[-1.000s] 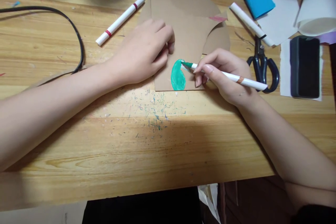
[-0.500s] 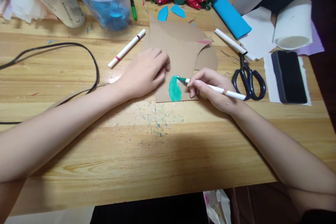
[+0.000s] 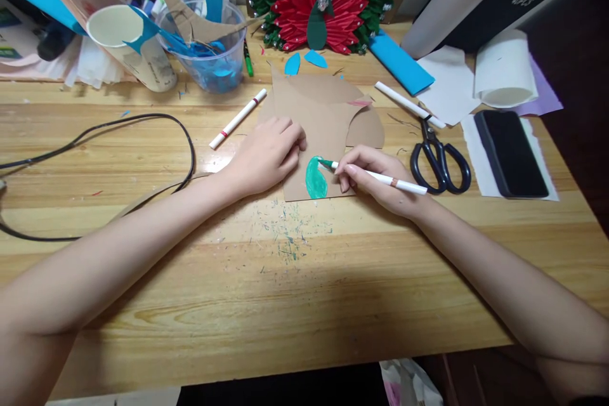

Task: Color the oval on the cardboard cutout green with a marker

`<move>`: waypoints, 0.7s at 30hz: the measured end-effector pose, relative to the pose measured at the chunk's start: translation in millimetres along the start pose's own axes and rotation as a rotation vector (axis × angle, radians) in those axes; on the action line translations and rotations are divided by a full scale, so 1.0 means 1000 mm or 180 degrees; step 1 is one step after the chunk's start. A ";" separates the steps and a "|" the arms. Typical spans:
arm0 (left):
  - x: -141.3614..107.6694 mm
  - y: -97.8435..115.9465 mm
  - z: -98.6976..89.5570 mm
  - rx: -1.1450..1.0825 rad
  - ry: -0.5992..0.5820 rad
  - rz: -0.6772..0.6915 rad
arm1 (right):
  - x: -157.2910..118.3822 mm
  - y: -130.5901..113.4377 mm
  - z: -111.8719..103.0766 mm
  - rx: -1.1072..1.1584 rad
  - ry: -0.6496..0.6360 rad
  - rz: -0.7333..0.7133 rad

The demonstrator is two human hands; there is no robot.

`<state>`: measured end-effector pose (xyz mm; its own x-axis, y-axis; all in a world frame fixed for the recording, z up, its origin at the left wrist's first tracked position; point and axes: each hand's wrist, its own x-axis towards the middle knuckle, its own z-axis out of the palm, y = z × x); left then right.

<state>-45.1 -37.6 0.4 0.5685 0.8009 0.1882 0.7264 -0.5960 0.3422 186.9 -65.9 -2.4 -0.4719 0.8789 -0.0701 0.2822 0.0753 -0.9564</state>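
My right hand (image 3: 373, 179) is closed around a white marker (image 3: 387, 181) with a green tip. The tip touches the top of a green, curved, rounded shape (image 3: 314, 179) coloured on the brown cardboard (image 3: 320, 115). A small pale patch shows beside the tip. On the left side of the cardboard lies my left hand (image 3: 269, 155), its fingers curled down and pressing on the sheet; some fingertips are hidden. A second white marker (image 3: 238, 118) with red bands lies beyond that hand.
Black-handled scissors (image 3: 440, 162) and a phone (image 3: 511, 153) lie to the right. A black cable (image 3: 188, 139) loops at the left. Behind stand a paper cup (image 3: 143, 54), a plastic tub (image 3: 216, 70) of blue scraps and a red and green peacock-like craft (image 3: 316, 28).
The view has tilted up, showing more of the table's back. The marker's tip stays near the top of the green shape, and my left hand keeps its place on the cardboard.
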 end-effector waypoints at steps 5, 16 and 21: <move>0.000 0.000 0.000 0.0037 0.0000 0.0011 | 0.001 0.001 0.000 0.0036 0.0004 -0.0008; 0.000 0.001 0.000 0.0016 -0.0001 -0.0001 | 0.000 -0.001 0.000 0.0023 0.0032 0.0018; 0.001 0.000 0.000 -0.0009 0.0000 0.0001 | 0.000 -0.002 0.000 -0.0036 0.0006 0.0026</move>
<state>-44.3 -37.3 0.3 0.5687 0.8007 0.1883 0.7251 -0.5961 0.3448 186.4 -66.0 -0.8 -0.4679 0.8804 -0.0773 0.2956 0.0734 -0.9525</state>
